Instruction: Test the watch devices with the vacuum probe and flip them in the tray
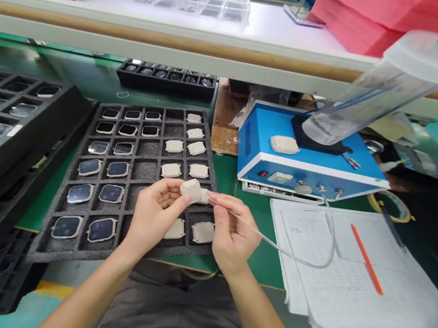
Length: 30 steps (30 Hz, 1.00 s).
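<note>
Here the left hand (155, 210) pinches a small cream plastic casing (191, 189), a rounded square with a smooth matte face, between thumb and fingertips, just above the near edge of a black foam tray (135, 151). The right hand (231, 234) is closed around the end of a thin clear tube (291, 254), its thumb and forefinger pressing the tip against the side of the casing, so both hands meet at the part. The tube is glossy and limp; it curves across a stack of printed sheets (349, 280) and rises to the front of a blue metal box (303, 164) with a white front panel and small knobs.

The tray is soft, coarse foam cut into square pockets. Its left columns hold casings with dark glassy faces (80, 193), shiny and reflecting light; its right columns hold pale ones lying face down (171, 170), and some pockets are bare. Two pale casings lie right under the hands, partly hidden by the fingers. Another cream casing (284, 144) rests on top of the blue box, beside a black base bearing a tilted clear plastic cylinder (377, 93).

An orange pen (367, 259) lies slantwise on the sheets. More black foam trays (2, 119) are stacked to the left, and a smaller one (168, 77) sits further back under a pale shelf (235, 42) carrying clear compartment boxes (220, 3) and pink sheets (367, 17)
</note>
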Each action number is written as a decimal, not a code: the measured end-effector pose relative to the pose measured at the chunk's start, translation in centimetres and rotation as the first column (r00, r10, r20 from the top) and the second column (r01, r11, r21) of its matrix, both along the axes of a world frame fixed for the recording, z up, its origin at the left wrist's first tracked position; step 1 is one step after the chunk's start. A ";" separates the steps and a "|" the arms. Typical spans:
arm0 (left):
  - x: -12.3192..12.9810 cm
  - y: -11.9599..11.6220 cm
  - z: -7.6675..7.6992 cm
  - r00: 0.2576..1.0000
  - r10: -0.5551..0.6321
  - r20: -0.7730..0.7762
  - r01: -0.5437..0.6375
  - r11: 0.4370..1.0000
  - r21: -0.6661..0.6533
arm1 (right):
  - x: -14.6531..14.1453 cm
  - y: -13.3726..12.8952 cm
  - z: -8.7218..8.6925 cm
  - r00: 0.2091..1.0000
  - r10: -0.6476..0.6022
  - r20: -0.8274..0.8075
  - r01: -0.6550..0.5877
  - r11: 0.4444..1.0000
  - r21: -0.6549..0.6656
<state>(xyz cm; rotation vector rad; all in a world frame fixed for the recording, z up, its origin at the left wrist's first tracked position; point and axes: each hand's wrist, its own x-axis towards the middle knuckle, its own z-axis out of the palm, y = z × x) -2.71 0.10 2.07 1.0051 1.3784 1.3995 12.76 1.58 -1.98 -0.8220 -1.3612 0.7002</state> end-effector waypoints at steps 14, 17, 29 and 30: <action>1.5 -0.2 -1.3 0.999 0.029 0.025 -0.030 0.999 0.039 | 0.3 0.2 0.4 0.997 0.024 0.070 -0.024 1.000 -0.008; 1.5 -0.2 -1.4 0.999 0.019 0.029 -0.021 0.998 0.053 | 0.2 0.2 0.5 0.997 0.016 0.079 -0.016 1.000 -0.006; 1.5 -0.3 -1.5 1.000 0.011 0.017 -0.013 0.997 0.071 | 0.2 0.3 0.6 0.995 -0.007 0.103 0.008 1.000 -0.010; 1.5 -0.3 -1.5 1.000 0.010 0.017 -0.011 0.997 0.075 | 0.2 0.3 0.6 0.995 -0.004 0.101 0.005 1.000 -0.010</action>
